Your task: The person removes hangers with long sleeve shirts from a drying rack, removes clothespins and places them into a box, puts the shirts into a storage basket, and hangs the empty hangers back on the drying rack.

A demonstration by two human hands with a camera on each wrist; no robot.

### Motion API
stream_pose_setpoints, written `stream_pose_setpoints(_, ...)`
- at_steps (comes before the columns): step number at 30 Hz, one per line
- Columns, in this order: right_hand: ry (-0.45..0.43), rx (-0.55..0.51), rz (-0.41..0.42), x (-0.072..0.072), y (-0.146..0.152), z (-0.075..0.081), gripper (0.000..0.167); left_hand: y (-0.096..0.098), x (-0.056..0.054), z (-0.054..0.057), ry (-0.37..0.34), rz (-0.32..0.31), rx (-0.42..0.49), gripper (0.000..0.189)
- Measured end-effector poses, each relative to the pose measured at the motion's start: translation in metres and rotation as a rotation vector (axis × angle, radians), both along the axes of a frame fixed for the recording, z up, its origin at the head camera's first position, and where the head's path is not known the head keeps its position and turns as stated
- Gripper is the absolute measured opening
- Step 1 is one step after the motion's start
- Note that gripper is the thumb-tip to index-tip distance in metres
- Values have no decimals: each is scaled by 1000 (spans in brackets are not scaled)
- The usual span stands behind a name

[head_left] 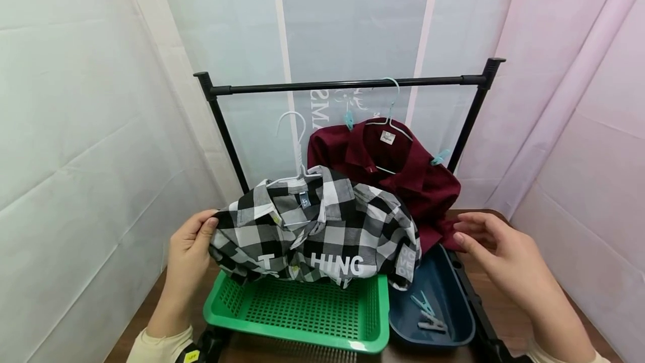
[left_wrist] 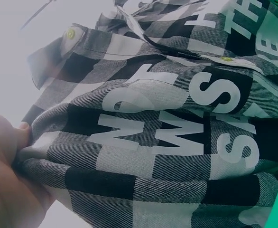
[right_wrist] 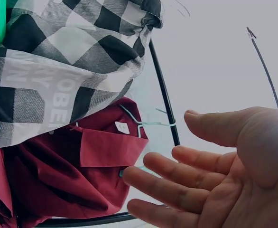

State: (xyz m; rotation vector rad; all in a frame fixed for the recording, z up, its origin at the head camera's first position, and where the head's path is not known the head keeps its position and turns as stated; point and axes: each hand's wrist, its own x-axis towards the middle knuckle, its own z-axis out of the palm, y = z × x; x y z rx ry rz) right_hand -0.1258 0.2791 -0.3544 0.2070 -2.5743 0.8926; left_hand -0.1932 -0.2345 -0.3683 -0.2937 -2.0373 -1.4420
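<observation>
A black, grey and white checked shirt [head_left: 330, 228] with white lettering sits on a white hanger [head_left: 300, 153], its hook free of the rail. My left hand [head_left: 194, 240] pinches the shirt at its left shoulder; the left wrist view shows thumb and fingers on the checked cloth [left_wrist: 115, 166]. To the right, my right hand [head_left: 504, 254] is held in the air with nothing in it. Its fingers [right_wrist: 172, 190] look spread and relaxed in the right wrist view. Behind hangs a maroon shirt [head_left: 428, 184] on a pale blue hanger [head_left: 392, 102], with light blue clothespins [head_left: 440, 157] at its shoulders.
A black clothes rail [head_left: 322, 87] stands at the back. Below the checked shirt is a green basket [head_left: 297, 332]. Beside it a dark blue bin [head_left: 461, 318] holds clothespins [head_left: 432, 324], blue and grey. Pale curtains [head_left: 80, 128] enclose the wooden table.
</observation>
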Motion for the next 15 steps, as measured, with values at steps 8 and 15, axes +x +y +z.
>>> stream_pose_setpoints(8,138,-45,43,3,-9,-3,34,1,2,-2,25,-66,-9,18)
stream_pose_setpoints(15,257,-51,130,-3,-21,-8,48,-1,2,-4,52,-148,-62,18)
